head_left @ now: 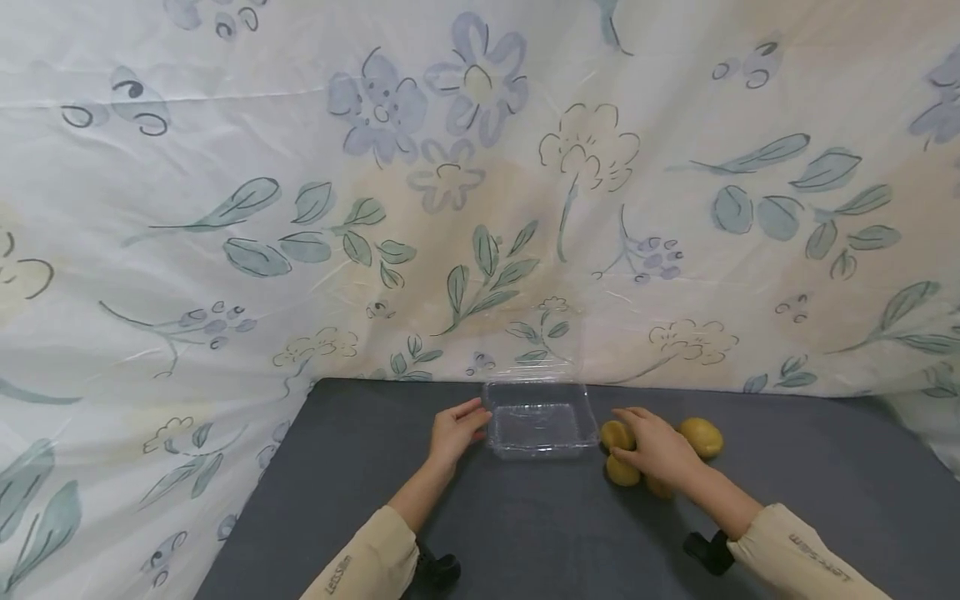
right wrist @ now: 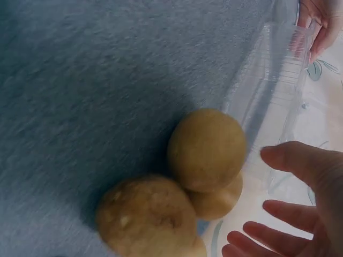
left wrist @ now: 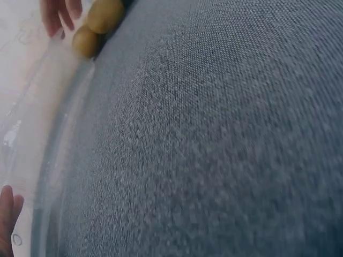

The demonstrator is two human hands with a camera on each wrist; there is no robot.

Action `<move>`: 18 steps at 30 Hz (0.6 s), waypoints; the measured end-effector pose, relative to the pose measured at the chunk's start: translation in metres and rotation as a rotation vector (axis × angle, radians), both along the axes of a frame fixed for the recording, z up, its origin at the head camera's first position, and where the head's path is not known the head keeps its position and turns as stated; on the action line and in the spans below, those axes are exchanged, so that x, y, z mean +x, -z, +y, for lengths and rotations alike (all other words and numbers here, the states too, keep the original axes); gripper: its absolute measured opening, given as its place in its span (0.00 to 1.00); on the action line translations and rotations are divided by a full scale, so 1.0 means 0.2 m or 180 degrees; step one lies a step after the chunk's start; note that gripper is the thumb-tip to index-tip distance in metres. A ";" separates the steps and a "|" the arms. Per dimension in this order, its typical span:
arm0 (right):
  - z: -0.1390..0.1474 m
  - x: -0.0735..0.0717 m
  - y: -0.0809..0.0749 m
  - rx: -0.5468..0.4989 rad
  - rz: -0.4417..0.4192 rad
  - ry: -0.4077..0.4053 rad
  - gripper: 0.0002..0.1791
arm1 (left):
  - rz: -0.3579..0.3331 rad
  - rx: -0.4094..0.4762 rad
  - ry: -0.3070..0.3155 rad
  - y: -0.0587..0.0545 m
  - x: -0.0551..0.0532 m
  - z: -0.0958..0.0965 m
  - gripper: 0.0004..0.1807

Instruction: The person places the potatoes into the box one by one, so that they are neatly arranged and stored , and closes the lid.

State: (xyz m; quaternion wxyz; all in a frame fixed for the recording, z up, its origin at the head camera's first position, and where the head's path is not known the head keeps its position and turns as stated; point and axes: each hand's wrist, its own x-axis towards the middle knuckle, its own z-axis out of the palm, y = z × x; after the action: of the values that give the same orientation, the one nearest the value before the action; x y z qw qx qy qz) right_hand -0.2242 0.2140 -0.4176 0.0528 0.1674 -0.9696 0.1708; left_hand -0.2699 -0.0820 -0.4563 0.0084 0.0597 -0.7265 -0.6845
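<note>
A clear plastic container stands on the dark cloth with its lid raised at the back. My left hand is at its left side, fingers extended against the rim. To the right of the container lie several yellow-brown potatoes, clustered together. My right hand reaches over them in the head view, partly covering some. In the right wrist view its fingers are spread apart, with a gap to the nearest potato; nothing is in its grasp.
One potato lies on the far side of my right hand. Dark grey cloth covers the table. Behind its back edge hangs a floral curtain. Black wrist straps sit below the sleeves.
</note>
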 end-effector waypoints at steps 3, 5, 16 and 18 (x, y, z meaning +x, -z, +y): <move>-0.01 -0.02 0.00 -0.0015 -0.0081 -0.0030 0.31 | -0.0043 0.0075 -0.0042 0.01 -0.01 0.02 0.21; -0.02 -0.02 0.00 0.0020 -0.0076 -0.0058 0.30 | -0.0048 0.0121 -0.0091 0.01 -0.01 0.03 0.22; -0.04 -0.07 0.01 0.0084 -0.0248 -0.0009 0.30 | -0.0049 0.0091 -0.0119 0.03 -0.01 0.04 0.19; -0.05 -0.08 0.01 0.0045 -0.0281 -0.0041 0.29 | -0.0074 0.0120 -0.0084 0.03 0.00 0.04 0.19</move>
State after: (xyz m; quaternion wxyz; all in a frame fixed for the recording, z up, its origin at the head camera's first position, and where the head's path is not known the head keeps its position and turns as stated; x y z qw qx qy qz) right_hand -0.2399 0.2047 -0.4192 0.0077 0.1663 -0.9710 0.1715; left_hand -0.2708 -0.0735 -0.4616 0.0079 0.0773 -0.7126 -0.6972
